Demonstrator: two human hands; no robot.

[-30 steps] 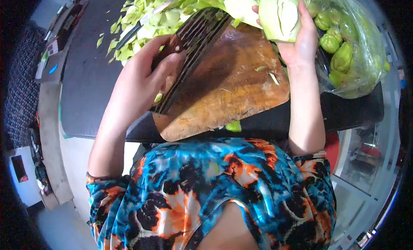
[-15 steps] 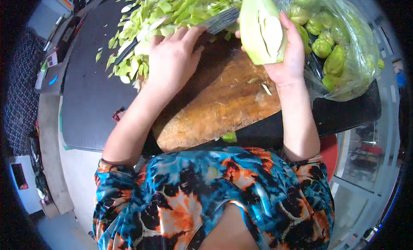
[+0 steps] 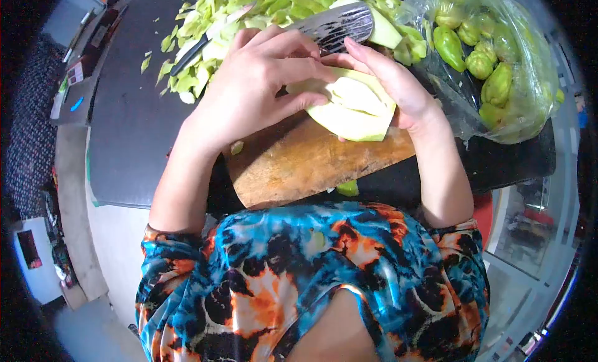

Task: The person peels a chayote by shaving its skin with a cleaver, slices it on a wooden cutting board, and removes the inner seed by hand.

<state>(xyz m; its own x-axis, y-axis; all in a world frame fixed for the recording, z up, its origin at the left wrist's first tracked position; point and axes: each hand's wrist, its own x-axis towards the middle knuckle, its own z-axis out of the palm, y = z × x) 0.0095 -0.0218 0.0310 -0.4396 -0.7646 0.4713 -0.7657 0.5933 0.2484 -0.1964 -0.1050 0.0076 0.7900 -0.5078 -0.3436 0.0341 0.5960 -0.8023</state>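
Note:
My left hand [image 3: 255, 82] is closed round a wide knife, its handle hidden in my fingers; the streaked blade [image 3: 339, 24] points up and right. The left thumb and fingertips are against the left end of a pale green chayote half [image 3: 355, 107]. My right hand [image 3: 402, 88] holds that half from the right side, its slit cut face toward me. Both hands are above a wooden cutting board [image 3: 311, 166]. Behind them lies a heap of thin green slices [image 3: 274, 10], with another pale piece [image 3: 385, 31] near the blade.
A clear plastic bag [image 3: 529, 107] with several whole chayotes [image 3: 481, 62] is at the right. A black-handled tool [image 3: 190, 56] lies on the slices at the left. The dark table [image 3: 124, 125] has scattered bits. A green scrap [image 3: 349, 188] sits by the board's near edge.
The chayote half has come down and toward the middle and turned sideways. My left hand, with the knife, has moved against it.

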